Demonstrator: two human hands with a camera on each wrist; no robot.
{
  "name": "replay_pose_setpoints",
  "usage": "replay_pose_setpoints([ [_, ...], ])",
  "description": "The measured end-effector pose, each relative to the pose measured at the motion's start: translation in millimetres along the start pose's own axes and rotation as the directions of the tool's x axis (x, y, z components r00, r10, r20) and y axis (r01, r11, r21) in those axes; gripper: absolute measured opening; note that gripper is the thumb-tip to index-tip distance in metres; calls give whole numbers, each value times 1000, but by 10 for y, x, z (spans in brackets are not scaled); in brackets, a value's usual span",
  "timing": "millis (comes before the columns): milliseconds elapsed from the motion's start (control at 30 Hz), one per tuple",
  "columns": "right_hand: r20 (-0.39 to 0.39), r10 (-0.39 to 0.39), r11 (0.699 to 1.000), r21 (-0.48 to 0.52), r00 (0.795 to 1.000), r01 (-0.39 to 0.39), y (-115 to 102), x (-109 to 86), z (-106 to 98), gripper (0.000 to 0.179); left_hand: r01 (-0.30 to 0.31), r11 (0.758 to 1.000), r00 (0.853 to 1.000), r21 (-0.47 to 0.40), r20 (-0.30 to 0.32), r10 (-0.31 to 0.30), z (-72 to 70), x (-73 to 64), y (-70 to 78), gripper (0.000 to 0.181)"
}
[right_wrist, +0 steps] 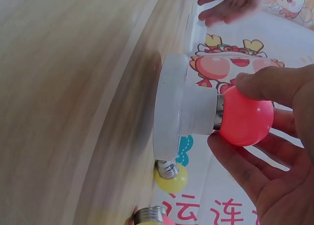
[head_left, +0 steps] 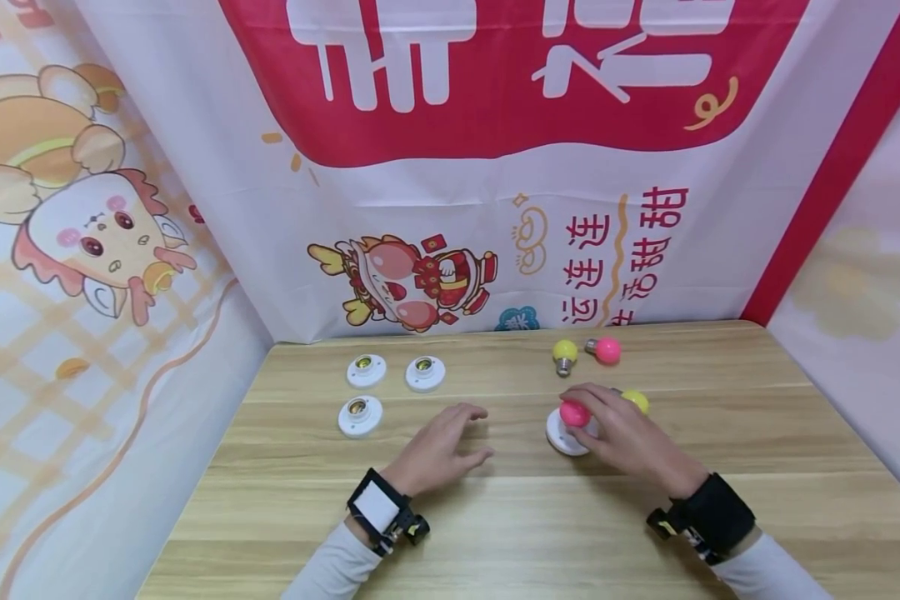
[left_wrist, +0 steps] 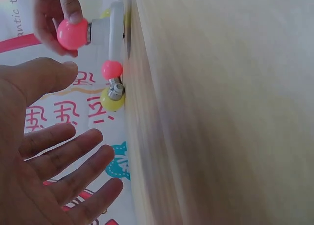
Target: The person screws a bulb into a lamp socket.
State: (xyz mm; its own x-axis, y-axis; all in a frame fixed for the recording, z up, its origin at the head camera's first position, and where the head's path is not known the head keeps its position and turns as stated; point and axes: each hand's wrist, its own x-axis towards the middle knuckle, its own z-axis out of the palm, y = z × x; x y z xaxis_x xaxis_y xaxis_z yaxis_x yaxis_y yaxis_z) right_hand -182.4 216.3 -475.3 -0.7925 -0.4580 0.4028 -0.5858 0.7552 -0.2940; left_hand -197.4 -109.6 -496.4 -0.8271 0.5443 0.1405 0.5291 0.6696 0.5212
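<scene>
My right hand (head_left: pixel 622 429) holds a pink light bulb (right_wrist: pixel 248 114) between thumb and fingers. The bulb's metal base sits in the collar of a round white lamp holder (right_wrist: pixel 169 107), with a narrow strip of metal showing at the mouth. That lamp holder stands on the table, right of centre in the head view. My left hand (head_left: pixel 438 450) hovers over the table left of it, fingers spread and holding nothing. In the left wrist view, its palm and fingers (left_wrist: pixel 81 173) are apart from the bulb.
On the wooden table (head_left: pixel 495 517), three white lamp holders without bulbs (head_left: pixel 425 373) stand at the left. Behind the right hand lie a yellow bulb (head_left: pixel 565 354) and a pink bulb (head_left: pixel 607 350). Another yellow bulb (head_left: pixel 635 402) is partly hidden by that hand. Printed cloth (head_left: pixel 435 192) hangs behind.
</scene>
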Motion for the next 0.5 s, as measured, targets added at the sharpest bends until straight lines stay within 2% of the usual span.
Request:
replay_pose_setpoints([
  [200,12,22,1000,6,1000,-22,58,-31,-18,50,54,998,999,-28,-4,-54,-19,-30,-63,59],
  [500,29,87,996,13,996,-87,143,-61,-47,51,43,999,999,-5,-27,-43,-50,-84,-141,55],
])
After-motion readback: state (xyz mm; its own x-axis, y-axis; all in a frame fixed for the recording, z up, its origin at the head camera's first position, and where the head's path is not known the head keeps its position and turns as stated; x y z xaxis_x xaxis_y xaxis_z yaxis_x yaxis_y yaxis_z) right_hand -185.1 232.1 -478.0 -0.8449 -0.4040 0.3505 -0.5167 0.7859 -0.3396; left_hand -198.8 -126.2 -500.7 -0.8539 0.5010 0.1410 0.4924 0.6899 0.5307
